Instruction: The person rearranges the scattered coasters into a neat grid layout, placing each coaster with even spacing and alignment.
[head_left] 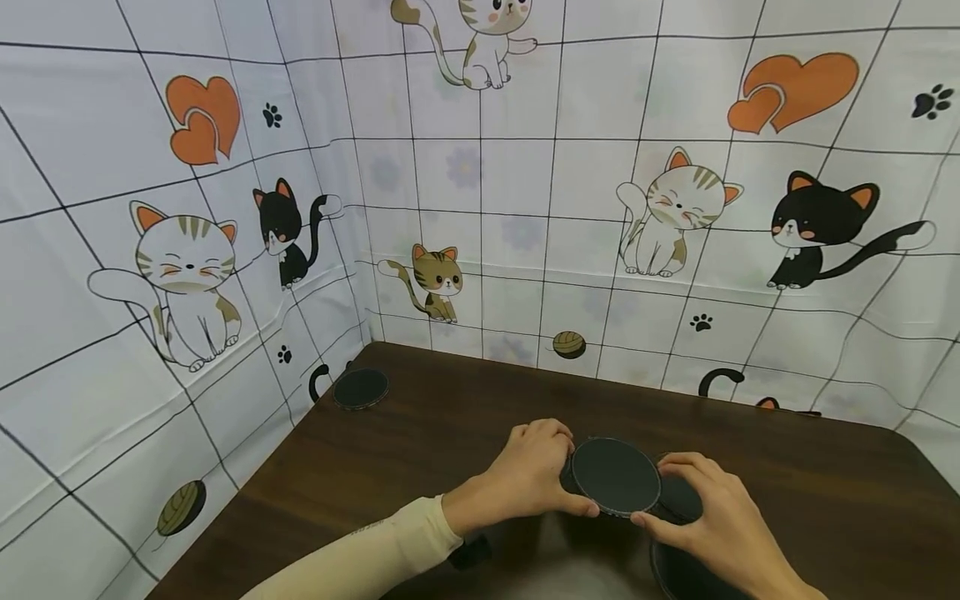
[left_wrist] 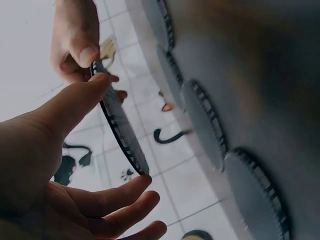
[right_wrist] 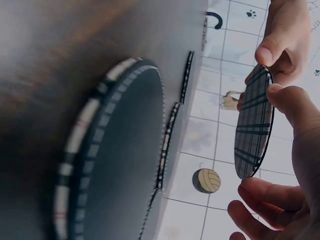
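Both hands hold one round coaster [head_left: 617,477] above the table, its plain dark face turned up. On the underside, a plaid pattern [right_wrist: 254,122] shows in the right wrist view. My left hand [head_left: 528,471] pinches the coaster's left edge between thumb and fingers. Opposite it, my right hand [head_left: 716,521] grips the right edge, thumb at the near side. In the left wrist view the coaster [left_wrist: 122,125] is seen nearly edge-on between the two hands. Another dark coaster [head_left: 681,497] lies on the table, partly hidden by the right hand.
More coasters lie dark side up on the brown table [head_left: 442,408]: one [head_left: 360,388] at the far left corner, one [head_left: 686,575] at the near edge of view. A dark thing [head_left: 471,552] is partly covered by the left sleeve. Cat-print cloth [head_left: 517,208] hangs behind.
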